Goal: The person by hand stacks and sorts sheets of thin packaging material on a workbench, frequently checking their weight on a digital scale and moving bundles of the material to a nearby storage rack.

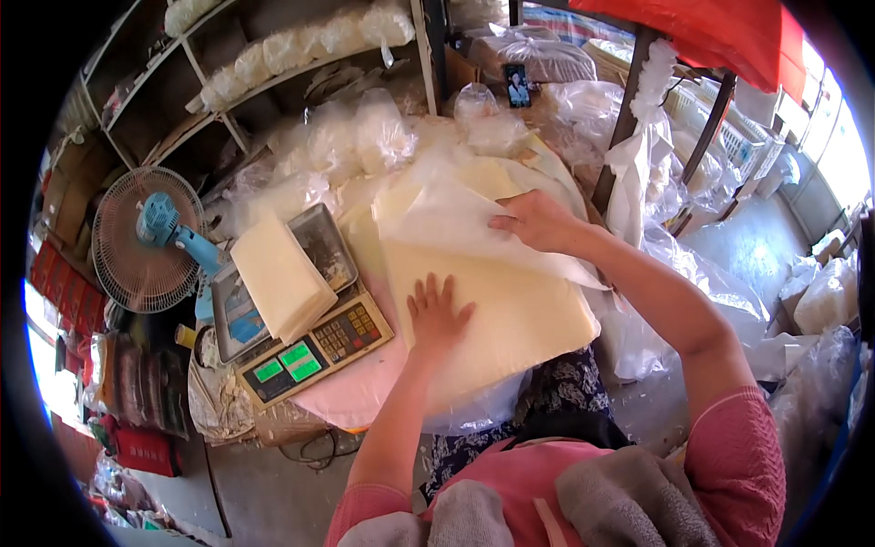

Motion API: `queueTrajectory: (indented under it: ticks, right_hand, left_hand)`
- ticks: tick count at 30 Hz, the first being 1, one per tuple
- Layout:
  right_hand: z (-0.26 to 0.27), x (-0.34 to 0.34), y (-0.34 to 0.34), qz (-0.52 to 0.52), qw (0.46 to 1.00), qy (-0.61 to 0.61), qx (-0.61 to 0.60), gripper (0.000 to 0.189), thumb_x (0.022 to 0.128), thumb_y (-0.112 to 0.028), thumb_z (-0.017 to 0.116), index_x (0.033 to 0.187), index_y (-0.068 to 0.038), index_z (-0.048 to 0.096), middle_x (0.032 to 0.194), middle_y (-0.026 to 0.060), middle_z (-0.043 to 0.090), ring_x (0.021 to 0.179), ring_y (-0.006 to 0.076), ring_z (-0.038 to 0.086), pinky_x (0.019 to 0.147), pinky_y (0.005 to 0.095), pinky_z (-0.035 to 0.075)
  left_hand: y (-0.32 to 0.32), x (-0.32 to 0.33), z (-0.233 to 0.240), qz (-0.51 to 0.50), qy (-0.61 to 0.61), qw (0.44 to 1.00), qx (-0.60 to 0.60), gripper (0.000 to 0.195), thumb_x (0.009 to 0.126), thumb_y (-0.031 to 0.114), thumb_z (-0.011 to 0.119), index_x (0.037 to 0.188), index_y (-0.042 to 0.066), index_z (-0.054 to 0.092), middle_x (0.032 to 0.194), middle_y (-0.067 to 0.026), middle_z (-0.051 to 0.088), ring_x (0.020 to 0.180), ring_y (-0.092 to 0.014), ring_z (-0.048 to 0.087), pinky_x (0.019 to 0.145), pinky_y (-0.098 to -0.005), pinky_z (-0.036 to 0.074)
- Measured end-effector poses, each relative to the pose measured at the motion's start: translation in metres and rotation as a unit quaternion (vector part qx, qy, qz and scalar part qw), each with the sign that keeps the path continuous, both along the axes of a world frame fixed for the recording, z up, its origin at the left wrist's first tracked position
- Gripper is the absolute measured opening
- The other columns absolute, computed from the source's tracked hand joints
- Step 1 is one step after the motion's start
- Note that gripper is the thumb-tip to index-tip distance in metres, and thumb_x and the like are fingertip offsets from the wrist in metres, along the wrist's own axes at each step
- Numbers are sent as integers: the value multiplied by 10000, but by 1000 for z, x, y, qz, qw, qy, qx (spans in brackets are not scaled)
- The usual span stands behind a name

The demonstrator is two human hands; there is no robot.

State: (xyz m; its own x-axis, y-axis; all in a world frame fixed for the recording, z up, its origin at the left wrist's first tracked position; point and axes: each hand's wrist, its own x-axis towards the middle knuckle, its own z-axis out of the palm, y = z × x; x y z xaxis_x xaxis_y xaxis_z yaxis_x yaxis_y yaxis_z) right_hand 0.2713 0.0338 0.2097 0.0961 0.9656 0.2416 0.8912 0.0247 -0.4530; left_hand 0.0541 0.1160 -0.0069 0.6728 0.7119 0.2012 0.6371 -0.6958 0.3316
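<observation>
A stack of large pale-yellow sheets lies on the table in front of me. My left hand rests palm down on its left part, fingers spread. Above the stack, my right hand pinches the edge of a thin white translucent sheet, which is lifted and folded back from the stack. To the left is a digital scale with lit green displays. A thick pad of smaller cream sheets sits across its metal tray.
A blue desk fan stands left of the scale. Plastic-wrapped bundles line the table's back, below shelving. A phone leans at the far side. Clear plastic bags hang and lie to the right, near a dark post.
</observation>
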Motion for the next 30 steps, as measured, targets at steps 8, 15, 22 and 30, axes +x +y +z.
queueTrajectory:
  ticks: [8,15,22,30]
  right_hand:
    - [185,156,9,-139,917,-104,358,252,937,-254,559,1025,-56,688,844,139,708,775,279,678,749,384,520]
    - [134,19,-47,151,880,-267,363,446,808,-36,592,1243,-118,645,1220,102,661,1015,266,670,859,341,546]
    - [-70,-39,-111,138,943,-292,79,513,811,-62,551,1319,-130,569,1209,72,619,988,233,632,834,341,531]
    - [-109,-2,-146,61,948,-266,-164,422,782,-67,591,1196,-139,626,1258,9,614,1192,169,564,1093,468,357]
  left_hand:
    - [10,14,-5,45,58,997,10,742,916,650,413,1531,246,319,1621,-151,168,1484,-442,53,1179,-585,4]
    - [11,12,10,51,45,998,-4,785,907,561,541,1519,124,315,1599,-183,204,1483,-384,134,1204,-497,98]
    - [-17,-23,30,39,-498,865,-58,825,783,131,727,1484,7,309,1506,-238,326,1416,-392,283,1161,-450,255]
    - [-30,-81,23,-170,-222,960,-17,417,722,-169,518,993,90,700,1026,-83,714,1028,-287,655,985,-434,464]
